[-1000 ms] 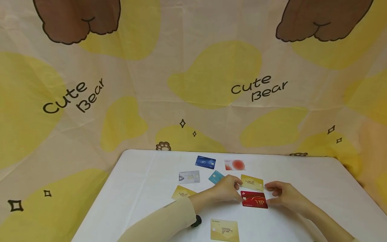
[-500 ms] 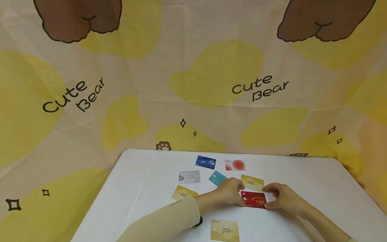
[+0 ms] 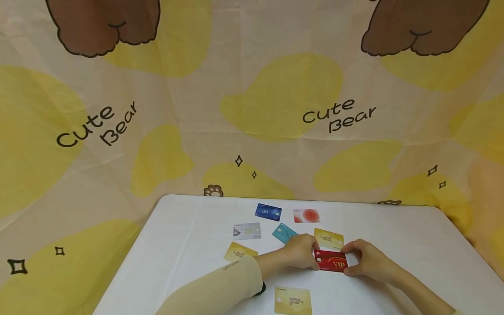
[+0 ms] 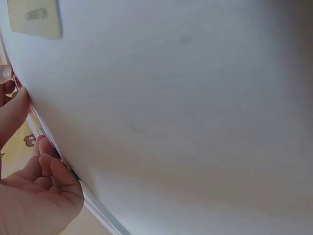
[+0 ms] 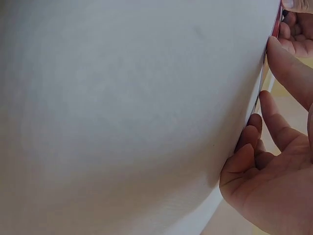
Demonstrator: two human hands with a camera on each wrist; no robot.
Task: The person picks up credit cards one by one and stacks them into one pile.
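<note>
A red VIP card [image 3: 331, 261] lies on the white table between both hands in the head view. My left hand [image 3: 302, 251] holds its left end, thumb at the near corner and index finger at the far one. At the opposite end, my right hand [image 3: 370, 261] grips the right corners between thumb and index finger. Just beyond the red card lies a gold card [image 3: 329, 238]. A teal card [image 3: 284, 232] is partly hidden behind my left hand. In the right wrist view only a thin edge of the red card [image 5: 277, 24] shows.
Beyond the hands lie a blue VIP card [image 3: 268, 211] and a white card with red circles [image 3: 307, 215]. To the left are a silver card [image 3: 246, 231] and a gold card [image 3: 240, 251] partly behind the sleeve. Another gold card [image 3: 293, 300] lies near the front.
Both hands have closed in on the red card. The right hand moved left to its right corners, and the left hand shifted slightly right and down onto its left end.
</note>
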